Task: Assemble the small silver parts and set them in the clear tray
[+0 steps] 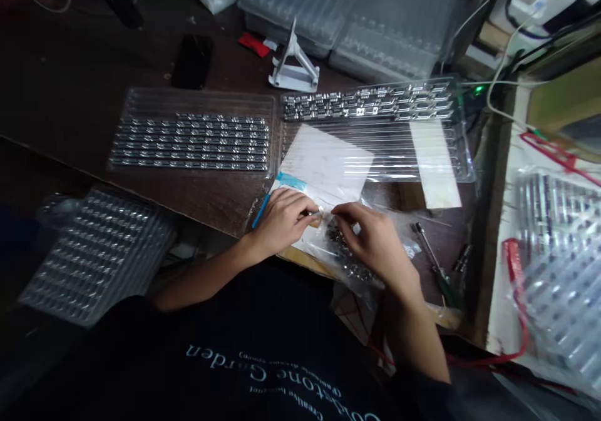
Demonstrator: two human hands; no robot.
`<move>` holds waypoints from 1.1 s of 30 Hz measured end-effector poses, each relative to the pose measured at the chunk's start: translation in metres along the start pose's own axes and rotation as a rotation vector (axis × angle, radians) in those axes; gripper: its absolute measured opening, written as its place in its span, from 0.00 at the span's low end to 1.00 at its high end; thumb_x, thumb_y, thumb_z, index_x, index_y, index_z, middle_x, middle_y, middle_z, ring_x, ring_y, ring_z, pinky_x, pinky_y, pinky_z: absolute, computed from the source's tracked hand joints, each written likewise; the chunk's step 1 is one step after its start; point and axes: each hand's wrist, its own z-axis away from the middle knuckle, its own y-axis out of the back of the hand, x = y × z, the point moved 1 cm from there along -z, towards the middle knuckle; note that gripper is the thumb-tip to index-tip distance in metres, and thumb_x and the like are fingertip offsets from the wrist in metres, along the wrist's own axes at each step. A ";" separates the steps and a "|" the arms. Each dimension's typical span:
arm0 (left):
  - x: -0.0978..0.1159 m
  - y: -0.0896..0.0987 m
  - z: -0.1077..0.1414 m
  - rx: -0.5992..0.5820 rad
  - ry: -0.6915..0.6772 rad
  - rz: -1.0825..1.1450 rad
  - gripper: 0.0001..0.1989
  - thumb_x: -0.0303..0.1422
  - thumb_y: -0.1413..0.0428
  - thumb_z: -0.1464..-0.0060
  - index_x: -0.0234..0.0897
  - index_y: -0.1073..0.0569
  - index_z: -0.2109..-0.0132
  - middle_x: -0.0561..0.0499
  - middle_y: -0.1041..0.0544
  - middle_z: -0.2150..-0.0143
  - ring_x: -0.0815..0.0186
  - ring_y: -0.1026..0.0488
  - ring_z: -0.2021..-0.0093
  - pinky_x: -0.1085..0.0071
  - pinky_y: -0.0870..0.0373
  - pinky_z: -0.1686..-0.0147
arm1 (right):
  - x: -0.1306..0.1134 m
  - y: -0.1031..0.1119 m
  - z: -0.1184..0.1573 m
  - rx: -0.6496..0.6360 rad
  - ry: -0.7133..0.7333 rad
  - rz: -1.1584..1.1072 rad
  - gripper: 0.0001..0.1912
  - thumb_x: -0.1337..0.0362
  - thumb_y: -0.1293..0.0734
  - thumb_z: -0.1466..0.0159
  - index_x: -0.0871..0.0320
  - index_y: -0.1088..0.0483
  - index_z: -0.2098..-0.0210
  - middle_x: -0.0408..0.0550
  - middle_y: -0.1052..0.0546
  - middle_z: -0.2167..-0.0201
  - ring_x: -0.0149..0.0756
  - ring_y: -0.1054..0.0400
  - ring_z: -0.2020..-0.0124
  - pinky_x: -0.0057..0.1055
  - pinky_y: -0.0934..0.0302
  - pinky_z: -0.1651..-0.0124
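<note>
your left hand: it (284, 221) reached in over the white sheet, its thumb and forefinger pinched together on a small part (318, 213), too blurred to identify.
your right hand: it (370, 236) faced the left, thumb and forefinger curled close to that part; whether those fingers gripped anything, you could not tell.
small part: it sat at your left fingertips, between your two hands.
metal pieces: a loose heap (354, 269) lay under and beside your right hand, with clear plastic (409, 246) around it.
white sheet: it (328, 152) lay tilted beyond your hands, overlapping the right tray (389, 142), with blue tape (291, 181) near its left edge.
trays: the right tray held metal connectors (366, 101) along its far side; the left tray (201, 102) held several rows.
table: on its dark surface (56, 96), a screwdriver (434, 258) lay right of your right hand.
</note>
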 end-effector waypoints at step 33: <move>-0.120 0.107 -0.103 0.185 0.105 -0.076 0.05 0.23 0.41 0.44 0.35 0.24 0.60 0.50 0.19 0.61 0.65 0.23 0.60 0.69 0.29 0.57 | -0.002 -0.018 -0.008 0.206 0.293 0.204 0.13 0.67 0.39 0.30 0.59 0.27 0.50 0.55 0.21 0.53 0.44 0.25 0.57 0.39 0.30 0.56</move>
